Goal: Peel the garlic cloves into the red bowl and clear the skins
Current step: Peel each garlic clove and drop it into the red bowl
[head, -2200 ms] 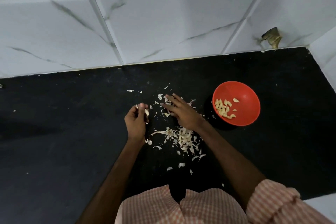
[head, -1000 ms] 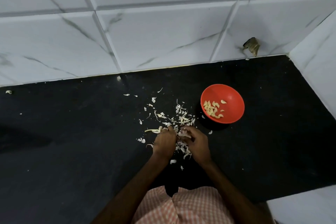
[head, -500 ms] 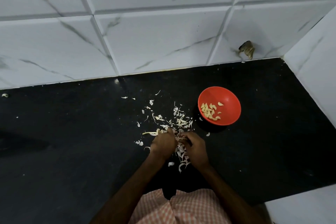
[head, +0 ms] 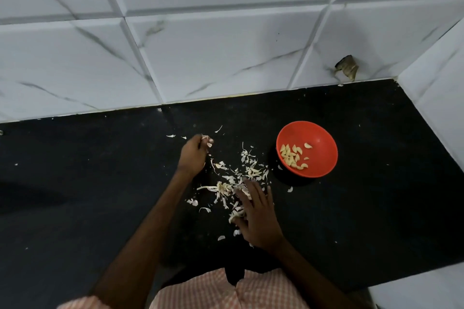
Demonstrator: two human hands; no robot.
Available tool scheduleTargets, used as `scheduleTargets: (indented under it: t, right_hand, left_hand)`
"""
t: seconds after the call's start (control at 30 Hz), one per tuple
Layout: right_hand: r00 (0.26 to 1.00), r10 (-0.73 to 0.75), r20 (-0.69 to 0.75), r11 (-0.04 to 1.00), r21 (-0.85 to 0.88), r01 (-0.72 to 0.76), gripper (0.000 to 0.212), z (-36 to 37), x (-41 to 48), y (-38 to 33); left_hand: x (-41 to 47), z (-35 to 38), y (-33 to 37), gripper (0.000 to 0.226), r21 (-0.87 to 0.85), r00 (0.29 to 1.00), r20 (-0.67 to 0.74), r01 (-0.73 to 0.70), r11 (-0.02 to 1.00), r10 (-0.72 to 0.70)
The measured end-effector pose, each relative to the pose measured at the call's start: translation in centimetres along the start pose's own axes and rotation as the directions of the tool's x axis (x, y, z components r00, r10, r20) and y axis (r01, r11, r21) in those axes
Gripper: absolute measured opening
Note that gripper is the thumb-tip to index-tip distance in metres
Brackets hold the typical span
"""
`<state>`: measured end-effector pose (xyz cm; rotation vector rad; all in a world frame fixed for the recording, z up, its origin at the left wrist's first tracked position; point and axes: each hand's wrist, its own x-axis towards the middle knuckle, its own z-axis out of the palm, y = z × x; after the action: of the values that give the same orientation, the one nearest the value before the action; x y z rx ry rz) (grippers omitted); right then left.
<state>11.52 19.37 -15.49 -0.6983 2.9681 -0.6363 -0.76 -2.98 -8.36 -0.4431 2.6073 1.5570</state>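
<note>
The black counter holds the red bowl on the right. The right hand lies flat, fingers spread over the garlic skins. The left hand is curled and pinches a few skins. Peeled cloves sit in the bowl.

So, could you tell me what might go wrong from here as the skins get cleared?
1. The right hand lies flat on the skin pile near the red bowl; a sweep that way could flick skins in among the peeled cloves.
2. Some stray flakes lie far out on the black counter and could be missed.
3. The left hand only pinches a small tuft of skins, so bits may drop.
</note>
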Motion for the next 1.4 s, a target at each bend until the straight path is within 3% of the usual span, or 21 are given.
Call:
scheduleTargets:
  t: [0.17,0.27,0.37,0.47,0.57,0.67,0.77,0.9,0.97,1.03,1.13,1.27,1.33,1.4]
  right_hand:
    - [0.973,0.224,0.063,0.969,-0.125,-0.215,0.094,0.4,3.3,-0.2]
    - [0.956,0.274,0.107,0.958,-0.115,-0.262,0.093,0.5,5.6,0.2]
    - [0.966,0.191,0.176,0.981,-0.046,-0.186,0.085,0.4,7.0,0.4]
    - [0.997,0.027,0.072,0.997,0.072,-0.032,0.073,0.0,6.8,0.6]
    - [0.988,-0.152,-0.024,0.988,-0.033,0.151,0.06,0.2,6.9,-0.4]
    - [0.951,-0.308,0.023,0.929,-0.208,0.306,0.04,0.9,7.8,-2.0]
    - [0.936,-0.344,-0.071,0.927,-0.182,0.327,0.03,0.9,8.2,-2.3]
    - [0.945,-0.194,-0.262,0.98,-0.015,0.197,0.013,-0.5,6.8,-0.7]
    - [0.975,-0.051,-0.215,0.995,0.068,0.067,0.018,-1.2,5.9,0.6]
    - [0.996,0.064,-0.067,0.986,0.157,-0.053,0.032,-1.6,5.3,1.3]
    - [0.995,0.043,0.093,0.984,0.17,-0.058,0.044,-1.4,5.1,0.5]
    - [1.0,-0.007,0.006,0.989,0.147,0.006,0.046,-1.2,4.1,-0.4]
    - [0.988,0.128,-0.085,0.986,0.114,-0.118,0.051,-1.8,3.5,0.8]
    - [0.931,0.346,-0.12,0.936,0.119,-0.333,0.06,-2.5,3.0,2.3]
  left_hand:
    - [1.3,1.4,-2.2,0.038,0.424,0.977,0.194,-0.004,0.906,-0.086]
    - [0.3,2.3,-2.3,0.023,0.407,0.947,0.319,-0.124,0.905,-0.014]
    - [-1.1,2.2,-2.3,0.028,0.262,0.887,0.46,-0.166,0.951,0.028]
    - [-2.2,0.8,-2.4,0.022,0.029,0.952,0.3,-0.074,0.997,0.062]
    - [-2.7,-1.2,-2.6,0.018,-0.115,0.999,0.048,0.003,0.993,0.002]
    - [-3.3,-2.2,-2.5,0.019,-0.227,0.997,0.021,0.083,0.97,-0.08]
    - [-4.1,-2.9,-2.7,0.017,-0.327,0.993,0.003,0.114,0.938,-0.119]
    - [-5.4,-3.7,-3.9,0.018,-0.381,0.988,-0.043,0.121,0.917,-0.148]
    - [-5.9,-3.7,-4.5,0.018,-0.384,0.983,-0.054,0.144,0.912,-0.178]
    - [-6.3,-3.4,-4.9,0.018,-0.392,0.979,-0.05,0.164,0.905,-0.199]
    - [-6.6,-2.8,-5.2,0.02,-0.393,0.974,-0.021,0.199,0.898,-0.225]
    - [-7.0,-2.4,-5.3,0.021,-0.414,0.968,0.002,0.229,0.881,-0.251]
    - [-7.0,-2.3,-5.3,0.017,-0.31,0.972,-0.036,0.209,0.927,-0.231]
    - [-6.9,-2.0,-5.3,0.012,-0.156,0.977,-0.084,0.183,0.971,-0.198]
